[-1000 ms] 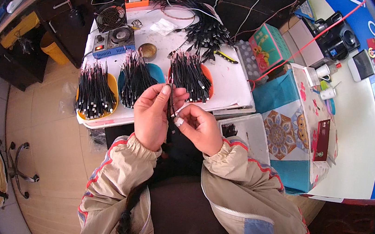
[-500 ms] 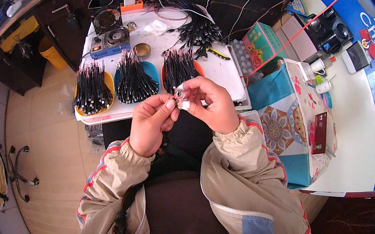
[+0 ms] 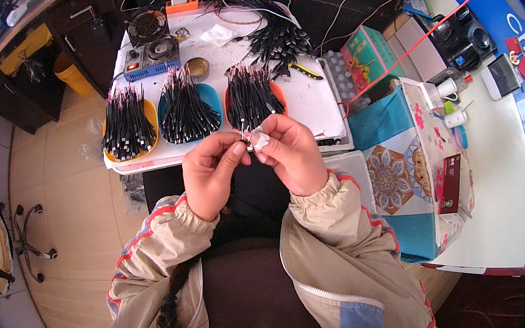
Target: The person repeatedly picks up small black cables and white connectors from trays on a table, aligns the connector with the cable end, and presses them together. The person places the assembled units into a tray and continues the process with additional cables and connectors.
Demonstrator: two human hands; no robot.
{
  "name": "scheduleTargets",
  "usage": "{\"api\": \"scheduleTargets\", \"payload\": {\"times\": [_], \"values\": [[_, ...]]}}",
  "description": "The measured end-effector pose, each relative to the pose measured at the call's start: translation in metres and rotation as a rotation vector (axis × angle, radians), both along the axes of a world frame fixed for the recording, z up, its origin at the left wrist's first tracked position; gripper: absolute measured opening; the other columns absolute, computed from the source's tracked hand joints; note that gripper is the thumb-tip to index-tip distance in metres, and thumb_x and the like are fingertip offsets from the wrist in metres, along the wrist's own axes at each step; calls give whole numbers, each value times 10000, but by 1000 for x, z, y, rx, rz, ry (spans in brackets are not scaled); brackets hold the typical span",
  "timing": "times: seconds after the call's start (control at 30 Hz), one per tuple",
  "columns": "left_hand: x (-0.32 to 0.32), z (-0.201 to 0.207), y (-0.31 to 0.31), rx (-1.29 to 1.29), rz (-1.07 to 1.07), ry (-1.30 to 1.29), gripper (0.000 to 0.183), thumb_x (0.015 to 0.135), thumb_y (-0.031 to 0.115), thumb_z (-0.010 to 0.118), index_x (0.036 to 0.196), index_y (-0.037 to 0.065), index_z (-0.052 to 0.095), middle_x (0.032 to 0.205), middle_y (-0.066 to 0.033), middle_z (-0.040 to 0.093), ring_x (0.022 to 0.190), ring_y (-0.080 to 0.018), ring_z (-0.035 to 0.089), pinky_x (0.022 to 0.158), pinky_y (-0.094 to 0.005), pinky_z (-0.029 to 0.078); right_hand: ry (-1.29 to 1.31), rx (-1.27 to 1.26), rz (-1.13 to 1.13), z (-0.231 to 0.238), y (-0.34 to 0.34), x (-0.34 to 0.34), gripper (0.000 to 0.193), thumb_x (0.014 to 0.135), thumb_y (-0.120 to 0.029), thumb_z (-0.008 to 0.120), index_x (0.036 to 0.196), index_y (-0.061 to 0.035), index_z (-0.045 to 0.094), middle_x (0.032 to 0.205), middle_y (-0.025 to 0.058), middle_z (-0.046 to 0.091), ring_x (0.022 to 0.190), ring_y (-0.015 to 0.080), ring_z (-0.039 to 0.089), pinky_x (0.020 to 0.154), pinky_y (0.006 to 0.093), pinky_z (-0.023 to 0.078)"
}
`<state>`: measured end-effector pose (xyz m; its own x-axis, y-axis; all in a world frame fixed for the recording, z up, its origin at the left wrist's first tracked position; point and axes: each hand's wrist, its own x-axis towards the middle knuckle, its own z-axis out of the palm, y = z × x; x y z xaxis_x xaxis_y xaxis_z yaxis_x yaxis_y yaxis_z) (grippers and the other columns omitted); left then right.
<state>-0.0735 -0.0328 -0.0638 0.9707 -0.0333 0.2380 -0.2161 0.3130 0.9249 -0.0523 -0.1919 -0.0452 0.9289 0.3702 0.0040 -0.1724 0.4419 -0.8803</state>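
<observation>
My left hand (image 3: 210, 169) and my right hand (image 3: 295, 156) meet over the table's near edge. Between my left thumb and forefinger is pinched a black cable, its thin bared wires (image 3: 247, 136) fanning toward my right fingertips. White tape wraps my right thumb and forefinger, which close on those wire ends. Just beyond lie three bundles of black cables with pinkish wire ends: one in an orange-red tray (image 3: 280, 92), one in a blue tray (image 3: 219, 103), one in a yellow tray (image 3: 152, 125). Most of the held cable is hidden by my fingers.
On the white table (image 3: 312, 108) stand a blue soldering device (image 3: 151, 66), a small fan (image 3: 147, 27), a round tin (image 3: 197, 67) and an orange power strip (image 3: 183, 7). A loose cable heap (image 3: 280, 45) lies behind, near yellow-black cutters (image 3: 305, 71). Cloth-covered boxes (image 3: 399, 174) stand right.
My right hand has come slightly down and left, its thumb and forefinger closing together at the wire ends. My left hand has shifted a little left and stays pinched on the cable.
</observation>
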Motion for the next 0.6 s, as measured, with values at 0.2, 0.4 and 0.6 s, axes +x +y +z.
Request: {"api": "scheduleTargets", "payload": {"times": [0.2,0.4,0.6], "values": [[5,-6,6,-325,-285,213,107,930,36,556,966,-28,633,747,-40,621,608,-47,493,510,-166,322,163,241,184,-14,2,6,157,905,-103,604,1024,-36,528,932,42,595,814,153,601,703,264,496],[9,-9,9,-168,-376,236,119,937,63,565,966,-22,644,762,-34,627,625,-42,494,541,-162,356,50,160,222,-15,-9,16,133,906,-99,598,997,-29,531,959,60,557,827,178,604,679,320,529],[14,-19,10,23,-282,188,151,939,95,582,952,-35,656,737,-8,616,654,-44,506,582,-171,389,312,351,330,-42,-4,26,187,908,-159,593,1051,-51,537,976,48,583,783,182,621,738,313,512]]}}
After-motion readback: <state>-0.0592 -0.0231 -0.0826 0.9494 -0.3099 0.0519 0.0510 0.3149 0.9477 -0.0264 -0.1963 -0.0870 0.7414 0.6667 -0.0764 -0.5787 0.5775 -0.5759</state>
